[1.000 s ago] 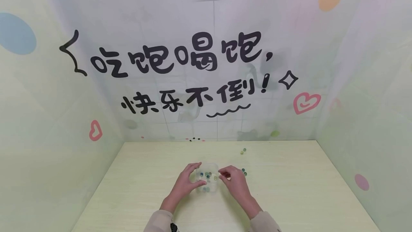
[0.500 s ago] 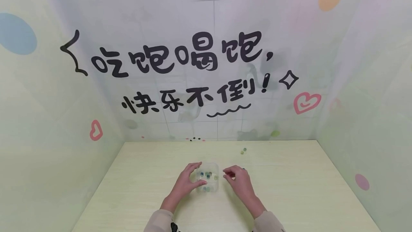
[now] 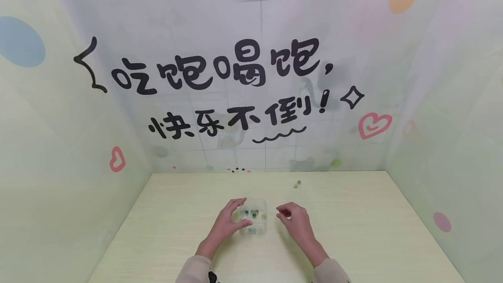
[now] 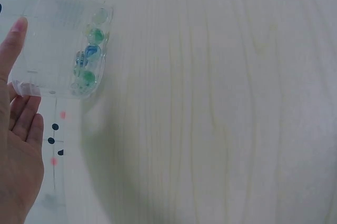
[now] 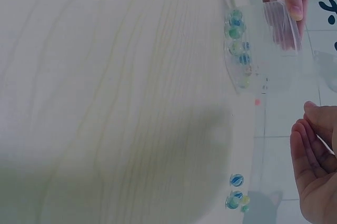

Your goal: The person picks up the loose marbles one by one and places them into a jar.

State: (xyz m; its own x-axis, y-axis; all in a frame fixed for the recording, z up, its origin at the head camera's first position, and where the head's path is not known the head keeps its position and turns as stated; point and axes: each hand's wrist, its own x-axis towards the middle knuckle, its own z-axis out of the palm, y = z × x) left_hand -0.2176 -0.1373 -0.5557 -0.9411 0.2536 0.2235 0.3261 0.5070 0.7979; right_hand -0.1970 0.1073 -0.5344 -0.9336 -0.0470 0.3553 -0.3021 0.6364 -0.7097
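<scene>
A clear plastic box [image 3: 260, 204] stands on the table with several glass marbles [image 4: 92, 51] on its bottom. My left hand [image 3: 225, 224] grips the box from its left side, thumb on the near side and fingers on the far side. To the right of the box, apart from it, my right hand [image 3: 296, 222] hovers over the table. Thumb and fingertips of that hand lie close together in the right wrist view, and no marble shows between them. Loose marbles [image 5: 237, 180] lie on the table beyond the right hand; in the head view it hides some of them.
A yellowish marble [image 3: 295, 186] and a green marble [image 3: 299, 182] lie farther back on the pale wooden table [image 3: 177, 195]. Printed wall sheets [image 3: 251, 152] enclose the table at the back and both sides.
My right hand has drawn back from the box's right edge toward the right, now covering the loose marbles seen beside it earlier. Left hand and box have stayed in place.
</scene>
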